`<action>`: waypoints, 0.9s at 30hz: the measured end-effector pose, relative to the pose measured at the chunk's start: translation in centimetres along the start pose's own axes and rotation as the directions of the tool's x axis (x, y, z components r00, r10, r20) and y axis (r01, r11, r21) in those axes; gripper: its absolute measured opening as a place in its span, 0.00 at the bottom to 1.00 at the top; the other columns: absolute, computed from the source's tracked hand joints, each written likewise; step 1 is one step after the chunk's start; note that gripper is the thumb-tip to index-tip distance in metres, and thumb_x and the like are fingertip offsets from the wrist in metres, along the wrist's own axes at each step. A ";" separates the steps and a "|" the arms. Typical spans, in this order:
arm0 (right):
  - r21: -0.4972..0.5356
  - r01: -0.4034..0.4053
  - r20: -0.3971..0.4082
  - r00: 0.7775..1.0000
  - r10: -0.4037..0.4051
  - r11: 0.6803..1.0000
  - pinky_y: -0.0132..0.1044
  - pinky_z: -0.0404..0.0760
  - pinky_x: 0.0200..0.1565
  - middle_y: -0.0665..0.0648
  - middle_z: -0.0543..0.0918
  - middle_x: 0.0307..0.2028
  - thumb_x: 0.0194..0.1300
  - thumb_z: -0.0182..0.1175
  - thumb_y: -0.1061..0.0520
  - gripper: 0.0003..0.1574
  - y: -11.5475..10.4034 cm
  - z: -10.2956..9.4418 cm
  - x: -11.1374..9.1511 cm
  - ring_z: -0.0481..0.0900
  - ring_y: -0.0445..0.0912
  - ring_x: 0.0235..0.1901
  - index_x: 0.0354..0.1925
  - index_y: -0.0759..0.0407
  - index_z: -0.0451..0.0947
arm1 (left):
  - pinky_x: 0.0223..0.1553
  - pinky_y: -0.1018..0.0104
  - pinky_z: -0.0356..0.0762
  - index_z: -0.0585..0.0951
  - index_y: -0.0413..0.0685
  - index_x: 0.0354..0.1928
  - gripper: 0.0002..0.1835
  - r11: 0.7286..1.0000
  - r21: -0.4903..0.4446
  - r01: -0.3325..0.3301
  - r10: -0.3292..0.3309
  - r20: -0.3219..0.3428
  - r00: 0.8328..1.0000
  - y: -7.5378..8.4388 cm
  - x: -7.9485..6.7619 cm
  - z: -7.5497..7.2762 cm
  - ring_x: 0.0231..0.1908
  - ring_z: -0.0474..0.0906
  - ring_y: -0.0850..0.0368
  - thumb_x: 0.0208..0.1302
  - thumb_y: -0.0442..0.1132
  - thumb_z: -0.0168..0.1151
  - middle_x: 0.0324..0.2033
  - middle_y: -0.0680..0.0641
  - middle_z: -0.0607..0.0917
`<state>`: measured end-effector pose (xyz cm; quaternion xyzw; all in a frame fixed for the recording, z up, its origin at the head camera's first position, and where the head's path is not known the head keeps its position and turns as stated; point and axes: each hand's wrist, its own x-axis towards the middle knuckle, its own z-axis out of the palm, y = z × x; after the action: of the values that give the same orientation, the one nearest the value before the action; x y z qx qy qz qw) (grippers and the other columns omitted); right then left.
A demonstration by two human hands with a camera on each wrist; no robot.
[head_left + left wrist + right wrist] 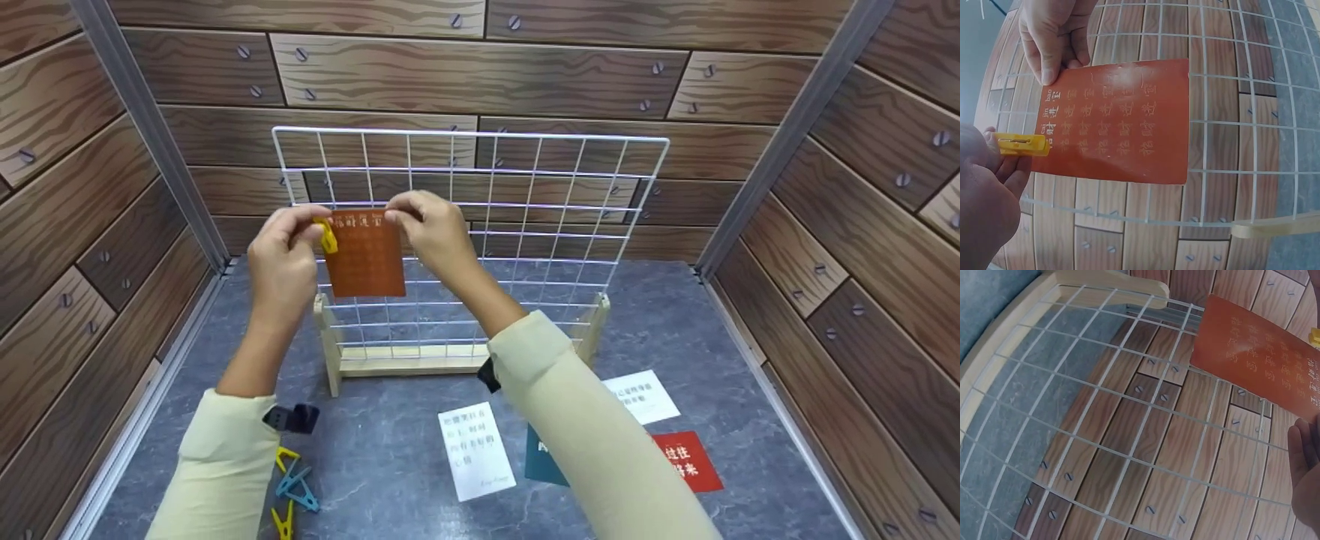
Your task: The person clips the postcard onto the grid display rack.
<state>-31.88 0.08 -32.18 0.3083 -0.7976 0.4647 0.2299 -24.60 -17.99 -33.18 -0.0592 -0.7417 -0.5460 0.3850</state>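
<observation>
The orange-red card (367,259) was in front of the left part of the white wire grid (525,136), with its long axis running up and down and its heading edge uppermost; whether it touched the wires could not be told. White characters along that edge read 招财进宝, with small pinyin above them, "cai" and "bao" being legible, and the same phrase repeated below in fainter lines. The right hand (435,231) pinched the card's top right corner between thumb and fingers. The left hand (285,251) had its thumb and fingers pinching a yellow clothespin (1021,144) at the top left corner; the clothespin lay over the card's face, roughly along its long axis, its tip pointing down toward the text. The grid stood in a pale wooden stand (412,366) on the grey worktop (375,450). Nearer lay a white card (476,451) of dark characters, a teal card (541,463) and a second white card (643,397), both partly behind the right sleeve (600,427), and a red card (686,461) showing 过往 and 来. Beside the left sleeve (225,457) lay a blue clothespin (292,481) between two yellow ones.
</observation>
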 end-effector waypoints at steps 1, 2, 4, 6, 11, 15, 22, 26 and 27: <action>-0.001 0.003 -0.004 1.000 -0.003 1.000 0.26 0.81 0.41 0.58 0.88 0.37 0.65 0.67 0.58 0.09 -0.1 -0.1 0.3 0.83 0.45 0.36 0.38 0.64 0.86 | 0.44 0.78 0.78 0.86 0.34 0.43 0.09 1.000 -0.005 -0.001 0.001 -0.008 1.000 0.1 0.2 0.1 0.40 0.77 0.64 0.67 0.23 0.59 0.40 0.44 0.85; 0.000 0.007 -0.008 1.000 -0.007 1.000 0.26 0.81 0.41 0.58 0.88 0.37 0.65 0.67 0.59 0.09 -0.1 -0.2 0.5 0.83 0.45 0.36 0.38 0.65 0.86 | 0.44 0.77 0.78 0.86 0.34 0.43 0.08 1.000 -0.016 -0.003 0.003 -0.013 1.000 0.1 0.4 0.2 0.40 0.77 0.63 0.67 0.23 0.59 0.40 0.45 0.85; 0.000 0.011 -0.014 1.000 -0.011 1.000 0.27 0.81 0.40 0.59 0.87 0.36 0.65 0.67 0.59 0.09 -0.2 -0.4 0.9 0.82 0.45 0.35 0.38 0.65 0.86 | 0.44 0.76 0.79 0.85 0.33 0.43 0.08 0.999 -0.045 -0.009 0.008 -0.023 1.000 0.0 0.8 0.4 0.40 0.78 0.60 0.67 0.23 0.59 0.39 0.47 0.84; -0.002 0.018 -0.015 1.000 -0.018 1.000 0.27 0.80 0.40 0.59 0.87 0.36 0.65 0.67 0.59 0.08 -0.3 -0.5 1.3 0.82 0.45 0.35 0.38 0.66 0.86 | 0.44 0.76 0.79 0.85 0.31 0.42 0.08 0.998 -0.067 -0.014 0.012 -0.026 1.000 -0.2 1.1 0.6 0.40 0.78 0.60 0.67 0.23 0.59 0.38 0.48 0.84; -0.005 0.024 -0.013 1.000 -0.024 1.000 0.26 0.78 0.40 0.59 0.87 0.36 0.66 0.66 0.60 0.08 -0.4 -0.5 2.1 0.81 0.45 0.35 0.38 0.66 0.85 | 0.46 0.75 0.80 0.84 0.31 0.44 0.08 0.995 -0.095 -0.021 0.021 -0.009 1.000 -0.3 1.6 0.9 0.41 0.78 0.62 0.68 0.24 0.58 0.40 0.45 0.84; -0.012 0.036 -0.027 0.999 -0.037 0.999 0.26 0.78 0.41 0.59 0.87 0.36 0.66 0.66 0.60 0.08 -0.5 -0.6 2.7 0.81 0.46 0.36 0.38 0.66 0.85 | 0.47 0.73 0.81 0.84 0.33 0.45 0.08 0.994 -0.103 -0.025 0.024 -0.010 1.000 -0.1 2.1 0.8 0.42 0.79 0.59 0.68 0.25 0.58 0.41 0.43 0.84; -0.049 0.018 -0.039 0.999 -0.020 0.999 0.26 0.78 0.40 0.58 0.86 0.36 0.67 0.66 0.58 0.09 -0.7 -0.9 3.5 0.80 0.45 0.35 0.39 0.64 0.85 | 0.41 0.73 0.80 0.84 0.31 0.45 0.08 0.987 -0.159 -0.036 0.026 -0.063 0.998 0.3 3.5 1.0 0.38 0.79 0.63 0.65 0.22 0.60 0.39 0.44 0.85; -0.090 0.038 -0.052 0.998 -0.043 0.995 0.28 0.79 0.41 0.58 0.87 0.37 0.67 0.66 0.58 0.09 -0.8 -0.7 3.8 0.82 0.46 0.36 0.39 0.64 0.85 | 0.40 0.71 0.80 0.84 0.29 0.44 0.08 0.979 -0.199 -0.036 0.018 -0.089 0.996 0.4 4.2 1.2 0.36 0.80 0.63 0.65 0.22 0.60 0.38 0.41 0.86; -0.097 0.037 -0.055 0.998 -0.042 0.995 0.29 0.79 0.42 0.58 0.87 0.37 0.67 0.65 0.58 0.09 -0.8 -0.7 3.8 0.82 0.47 0.37 0.39 0.64 0.85 | 0.41 0.71 0.80 0.83 0.29 0.44 0.08 0.978 -0.203 -0.037 0.018 -0.091 0.996 0.5 4.4 1.2 0.36 0.80 0.63 0.65 0.22 0.60 0.38 0.41 0.86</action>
<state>-33.92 -0.66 -28.88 0.2994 -0.8057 0.4300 0.2762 -28.01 -18.19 -30.15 -0.0845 -0.6629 -0.6161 0.4169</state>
